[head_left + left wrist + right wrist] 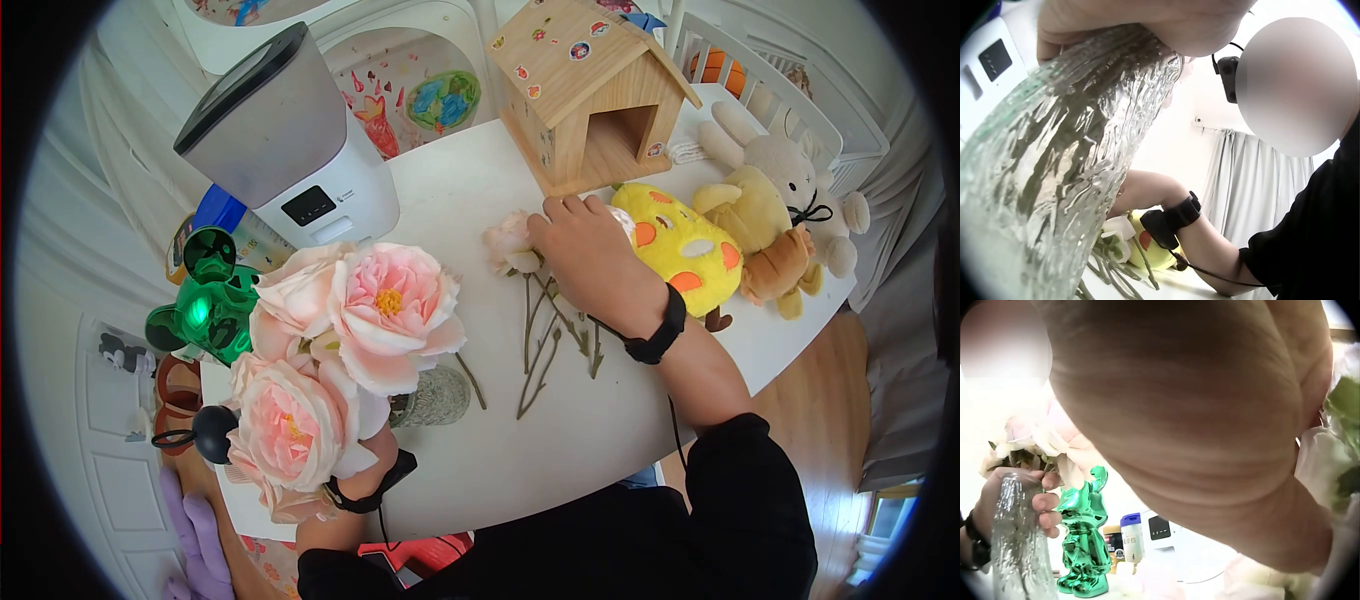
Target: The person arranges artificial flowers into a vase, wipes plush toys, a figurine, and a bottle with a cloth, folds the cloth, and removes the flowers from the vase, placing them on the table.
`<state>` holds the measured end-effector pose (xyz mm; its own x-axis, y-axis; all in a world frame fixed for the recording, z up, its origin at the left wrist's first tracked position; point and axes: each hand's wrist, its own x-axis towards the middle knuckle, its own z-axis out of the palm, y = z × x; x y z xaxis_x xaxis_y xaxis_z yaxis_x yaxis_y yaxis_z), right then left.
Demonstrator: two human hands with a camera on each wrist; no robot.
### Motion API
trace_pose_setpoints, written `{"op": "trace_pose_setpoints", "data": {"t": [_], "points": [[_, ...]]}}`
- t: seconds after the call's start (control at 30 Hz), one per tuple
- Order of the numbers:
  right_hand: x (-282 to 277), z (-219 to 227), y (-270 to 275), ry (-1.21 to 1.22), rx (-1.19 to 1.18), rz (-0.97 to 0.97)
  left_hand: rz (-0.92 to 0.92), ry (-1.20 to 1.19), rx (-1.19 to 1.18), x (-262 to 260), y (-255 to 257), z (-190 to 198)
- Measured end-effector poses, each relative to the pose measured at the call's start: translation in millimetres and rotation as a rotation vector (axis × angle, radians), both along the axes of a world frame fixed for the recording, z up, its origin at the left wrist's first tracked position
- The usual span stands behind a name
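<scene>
My left hand (377, 462) grips a ribbed clear glass vase (438, 396) near its top, fingers wrapped round the neck in the right wrist view. Large pale pink flowers (390, 300) stand in the vase and cover much of that hand from above. Over the table on the right, my right hand (590, 250) bends its fingers down around a pale pink flower (508, 243); its fingertips are hidden from above. Petals (1319, 456) show between thumb and fingers in the right wrist view. Loose green stems (540, 345) lie below this hand.
Left of the vase are a shiny green figurine (215, 310) and a white-and-grey appliance (320, 195). A wooden house (560, 110) stands at the back. A yellow plush toy (690, 245) and a plush rabbit (785, 170) lie right of my right hand. One stem (472, 382) lies beside the vase.
</scene>
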<state>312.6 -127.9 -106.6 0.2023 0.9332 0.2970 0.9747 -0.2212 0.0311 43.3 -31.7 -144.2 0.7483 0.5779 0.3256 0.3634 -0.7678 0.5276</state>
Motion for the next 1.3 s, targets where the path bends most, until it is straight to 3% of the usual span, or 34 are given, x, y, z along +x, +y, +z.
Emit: {"op": "trace_pose_setpoints", "data": {"t": [0.1,0.17,0.2,0.27,0.3,0.37,0.43,0.53,0.6,0.63,0.7,0.73,0.8,0.83,0.9,1.03,1.17,1.23,1.27,1.3], "points": [[-2.0,-2.2,2.3,0.029,-0.109,0.016,0.005,-0.009,0.004,0.8,1.9,1.8],[-6.6,-1.7,4.4,0.059,0.111,0.203,0.006,-0.013,0.003,1.1,2.9,2.1],[-10.3,-2.6,5.6,0.058,0.109,0.205,0.008,-0.016,0.001,1.2,2.7,1.8],[-20.8,-8.2,7.4,0.181,0.091,0.452,0.012,-0.019,-0.003,1.3,1.8,1.4],[-28.4,-16.5,5.4,0.182,0.093,0.451,0.011,-0.018,-0.003,1.5,2.0,1.9],[-43.3,-34.5,2.3,0.211,-0.289,0.375,0.005,-0.017,0.002,1.7,3.7,3.8],[-45.3,-36.4,6.5,0.228,-0.322,0.335,0.001,-0.018,0.006,1.2,5.5,5.8],[-35.3,-29.8,16.0,0.236,-0.203,0.359,0.015,-0.031,0.008,-1.4,7.8,6.9],[-27.2,-4.9,18.2,0.433,0.199,0.313,0.035,-0.042,0.002,-4.4,8.2,6.3],[-23.7,11.1,15.5,0.429,0.194,0.323,0.045,-0.048,-0.001,-5.6,7.7,5.5],[-15.3,40.5,7.2,0.703,0.338,0.254,0.06,-0.058,-0.004,-6.9,8.3,5.3],[-10.2,44.3,5.7,0.701,0.336,0.258,0.063,-0.062,-0.004,-7.2,8.6,5.4],[-1.3,49.4,1.7,0.96,0.496,0.194,0.064,-0.068,-0.006,-6.6,8.9,5.6],[1.6,52.7,-0.7,0.958,0.497,0.194,0.064,-0.071,-0.006,-6.2,8.9,5.8],[6.1,57.5,-4.2,1.193,0.549,0.113,0.063,-0.075,-0.005,-5.2,9.2,6.4],[2.4,59.7,-5.1,1.235,0.608,0.149,0.065,-0.075,-0.009,-6.2,8.3,6.3],[-1.2,58.2,-7.8,1.249,0.518,0.238,0.059,-0.082,-0.01,-3.3,7.9,8.0],[-2.4,66.8,-15.6,1.005,0.275,0.51,0.05,-0.085,-0.009,0.0,8.2,8.9],[1.2,66.9,-20.0,0.965,0.042,0.565,0.046,-0.085,-0.01,1.4,8.1,8.8],[3.5,63.7,-23.4,0.968,0.045,0.56,0.041,-0.083,-0.012,2.3,8.0,8.7]]}}
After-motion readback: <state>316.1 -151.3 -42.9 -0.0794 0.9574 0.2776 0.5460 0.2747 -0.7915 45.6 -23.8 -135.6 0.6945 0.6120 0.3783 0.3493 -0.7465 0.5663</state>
